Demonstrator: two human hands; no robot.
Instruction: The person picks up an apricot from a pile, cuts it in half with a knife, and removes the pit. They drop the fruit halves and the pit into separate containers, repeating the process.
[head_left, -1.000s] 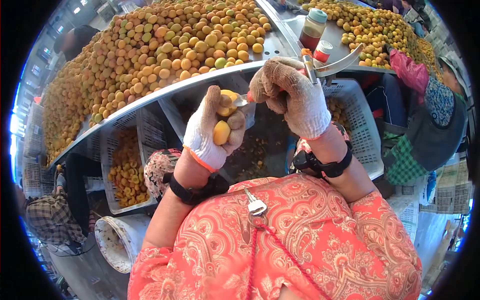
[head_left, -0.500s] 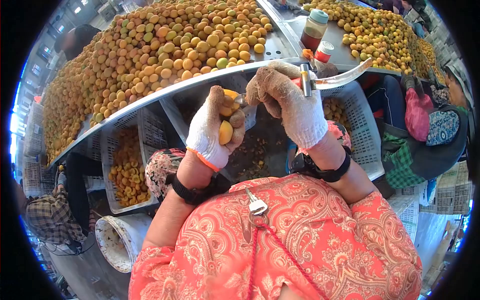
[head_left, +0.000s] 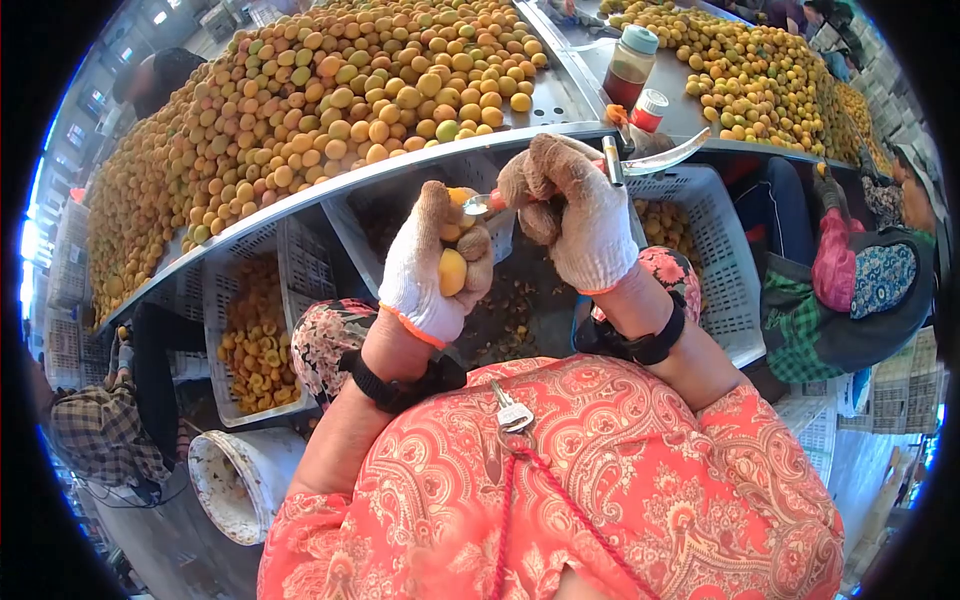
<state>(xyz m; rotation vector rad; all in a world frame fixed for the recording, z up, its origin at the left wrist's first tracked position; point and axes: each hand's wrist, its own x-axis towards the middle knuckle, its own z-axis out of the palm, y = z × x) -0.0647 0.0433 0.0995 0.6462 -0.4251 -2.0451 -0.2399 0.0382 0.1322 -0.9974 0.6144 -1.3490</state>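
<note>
The gloved left hand (head_left: 432,270) sits at the centre of the frame, fingers curled tight around two apricots (head_left: 452,272) — one high between thumb and fingertips, one lower against the palm. Just to its right, the gloved right hand (head_left: 578,215) has its fingers pressed together round one tool (head_left: 612,160). The tool's spoon tip (head_left: 480,204) touches the upper fruit, and its curved blade (head_left: 665,157) sticks out toward the right. Each wrist wears one black band, two in all.

Above the hands, a metal surface (head_left: 560,100) carries a heap of whole fruit (head_left: 340,90) at upper left — too many to count. One jar (head_left: 630,62) and one small can (head_left: 650,108) stand on it, upper right. Below the surface's edge sit two white crates, the left crate (head_left: 225,290) and the right crate (head_left: 715,240). One bucket (head_left: 240,480) stands at lower left, and one key (head_left: 513,413) hangs at the chest.
</note>
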